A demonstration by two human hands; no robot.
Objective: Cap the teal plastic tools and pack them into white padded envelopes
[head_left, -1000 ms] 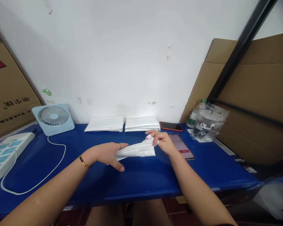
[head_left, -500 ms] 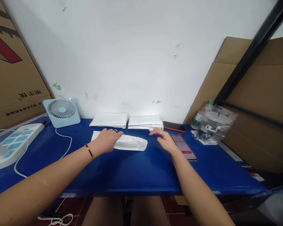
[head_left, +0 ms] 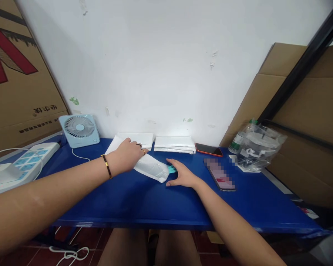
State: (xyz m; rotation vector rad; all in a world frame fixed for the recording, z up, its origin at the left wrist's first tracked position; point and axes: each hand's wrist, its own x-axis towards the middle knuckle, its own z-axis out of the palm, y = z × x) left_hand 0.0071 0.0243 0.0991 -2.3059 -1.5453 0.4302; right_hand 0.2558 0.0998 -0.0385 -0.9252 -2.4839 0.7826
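Below the frame's centre, a slim, glossy white pouch (head_left: 152, 169) is being gripped by the left hand (head_left: 130, 156) over the blue surface (head_left: 155, 207), slender teal pieces (head_left: 171, 169) at its right end being flanked by the right hand (head_left: 186, 176), thumb and fingers apart.

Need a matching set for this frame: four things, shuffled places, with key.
Things:
1. front white packet
2. turquoise pieces
3. fan
4. orange-edged phone

Places:
A. near the wall, right of the white stacks
B. between the right hand's thumb and fingers
C. near the wall, beside the power strip
D. under the left hand

Pairs: 1-D, 2-B, 3-C, 4-A
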